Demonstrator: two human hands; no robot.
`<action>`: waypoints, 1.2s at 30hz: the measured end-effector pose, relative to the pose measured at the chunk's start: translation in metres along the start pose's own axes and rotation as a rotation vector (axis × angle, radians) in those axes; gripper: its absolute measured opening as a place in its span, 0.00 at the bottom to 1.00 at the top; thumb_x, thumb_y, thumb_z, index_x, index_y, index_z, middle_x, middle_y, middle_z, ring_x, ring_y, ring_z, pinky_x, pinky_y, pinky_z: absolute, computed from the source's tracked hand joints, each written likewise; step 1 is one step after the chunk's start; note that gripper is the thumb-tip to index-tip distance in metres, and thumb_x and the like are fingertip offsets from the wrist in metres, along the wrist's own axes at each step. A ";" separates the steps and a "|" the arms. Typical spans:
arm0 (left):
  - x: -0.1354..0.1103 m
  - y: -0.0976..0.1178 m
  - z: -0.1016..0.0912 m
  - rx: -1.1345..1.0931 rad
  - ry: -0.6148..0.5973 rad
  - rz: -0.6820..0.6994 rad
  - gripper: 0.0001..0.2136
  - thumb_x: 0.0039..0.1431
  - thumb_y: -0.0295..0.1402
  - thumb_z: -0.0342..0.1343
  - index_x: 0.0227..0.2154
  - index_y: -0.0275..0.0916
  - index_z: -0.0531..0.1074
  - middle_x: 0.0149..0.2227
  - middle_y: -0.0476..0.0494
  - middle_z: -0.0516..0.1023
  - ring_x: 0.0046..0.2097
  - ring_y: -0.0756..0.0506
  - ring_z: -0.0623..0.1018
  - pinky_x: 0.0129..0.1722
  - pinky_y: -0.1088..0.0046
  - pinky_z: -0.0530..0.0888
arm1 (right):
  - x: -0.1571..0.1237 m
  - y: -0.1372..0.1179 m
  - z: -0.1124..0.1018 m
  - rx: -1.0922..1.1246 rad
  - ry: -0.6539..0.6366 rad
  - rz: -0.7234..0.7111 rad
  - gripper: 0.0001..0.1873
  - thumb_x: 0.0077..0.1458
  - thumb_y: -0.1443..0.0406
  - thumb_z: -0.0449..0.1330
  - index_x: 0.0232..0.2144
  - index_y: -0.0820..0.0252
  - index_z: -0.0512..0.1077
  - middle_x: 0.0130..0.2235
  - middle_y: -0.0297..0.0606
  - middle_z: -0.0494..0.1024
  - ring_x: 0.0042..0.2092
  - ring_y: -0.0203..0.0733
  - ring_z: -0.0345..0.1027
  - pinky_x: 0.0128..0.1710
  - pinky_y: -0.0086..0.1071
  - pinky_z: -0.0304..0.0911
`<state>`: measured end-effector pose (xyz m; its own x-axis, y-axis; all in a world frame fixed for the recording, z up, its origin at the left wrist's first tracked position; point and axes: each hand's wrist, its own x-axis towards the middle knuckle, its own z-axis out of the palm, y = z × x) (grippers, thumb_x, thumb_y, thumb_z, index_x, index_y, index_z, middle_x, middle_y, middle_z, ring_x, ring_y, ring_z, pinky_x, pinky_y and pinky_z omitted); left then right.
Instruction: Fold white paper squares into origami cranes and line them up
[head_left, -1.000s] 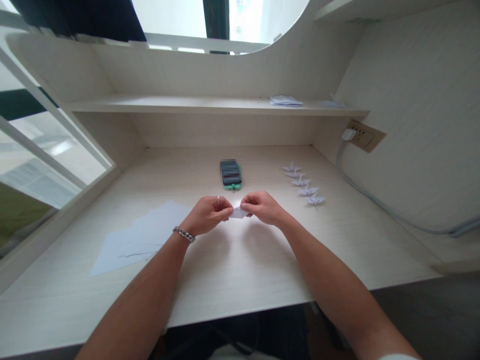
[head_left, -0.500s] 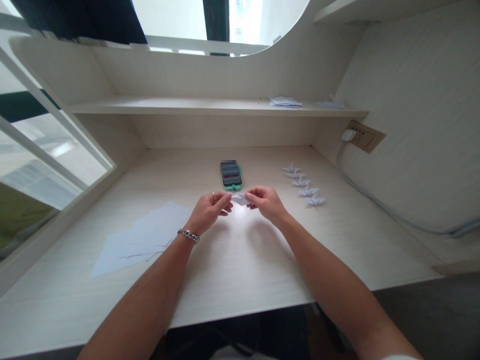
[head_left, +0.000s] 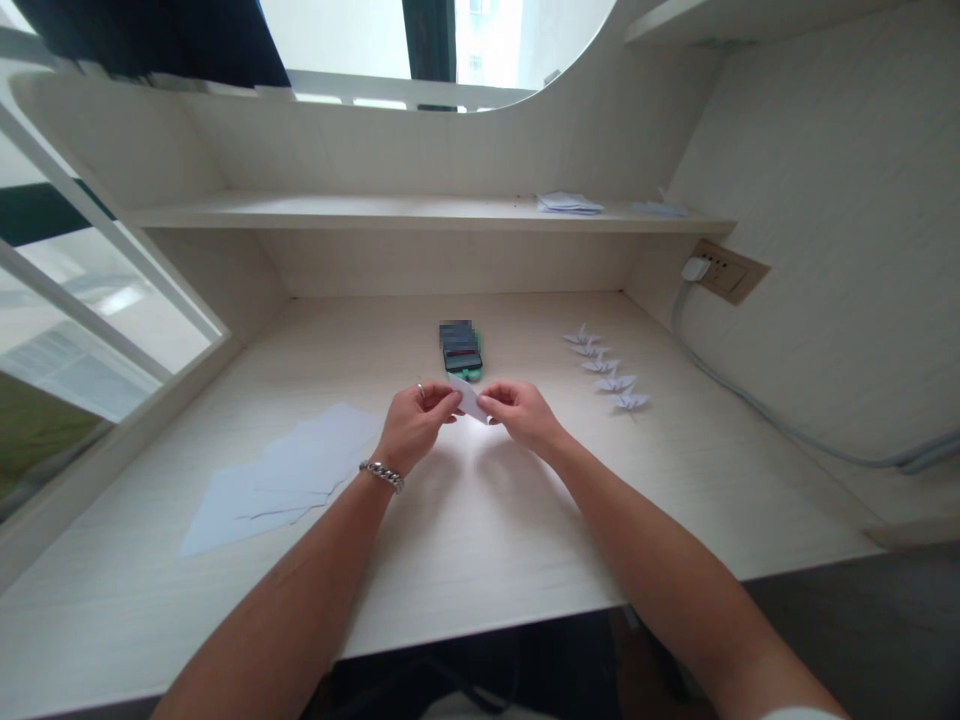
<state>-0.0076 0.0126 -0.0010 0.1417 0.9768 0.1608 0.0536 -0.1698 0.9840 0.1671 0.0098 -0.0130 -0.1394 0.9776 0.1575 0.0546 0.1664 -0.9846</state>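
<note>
A small folded piece of white paper (head_left: 469,399) is held above the desk between my two hands. My left hand (head_left: 417,420) pinches its left side with thumb and fingers; a ring and a chain bracelet are on this hand and wrist. At the paper's right side, my right hand (head_left: 523,410) grips it between thumb and fingertips. The paper slants down from upper left to lower right. Just beyond it lies a phone (head_left: 462,352) in a green case. Several folded paper cranes (head_left: 615,384) stand in a row to the right.
Loose white sheets (head_left: 300,455) lie on the desk (head_left: 480,550) to the left of my forearm. A shelf (head_left: 375,212) spans the back, carrying a stack of folded paper (head_left: 570,203). On the right wall a plug sits in a socket (head_left: 731,272), its cable (head_left: 757,405) running along the wall.
The folded paper has turned from nearly level to a slant, showing a flatter face. My hands have come slightly closer together, the right one moving a little left and nearer to me.
</note>
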 end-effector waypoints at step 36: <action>-0.005 -0.002 0.002 -0.025 -0.031 0.064 0.16 0.46 0.36 0.67 0.38 0.33 0.77 0.33 0.39 0.82 0.34 0.45 0.81 0.36 0.68 0.77 | -0.003 -0.005 0.003 0.080 0.074 -0.037 0.14 0.42 0.60 0.68 0.33 0.61 0.79 0.28 0.37 0.79 0.28 0.36 0.70 0.28 0.30 0.65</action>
<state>-0.0065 0.0082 -0.0035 0.1744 0.9594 0.2219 0.0186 -0.2285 0.9734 0.1648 0.0056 -0.0089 -0.0660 0.9784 0.1960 -0.0290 0.1945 -0.9805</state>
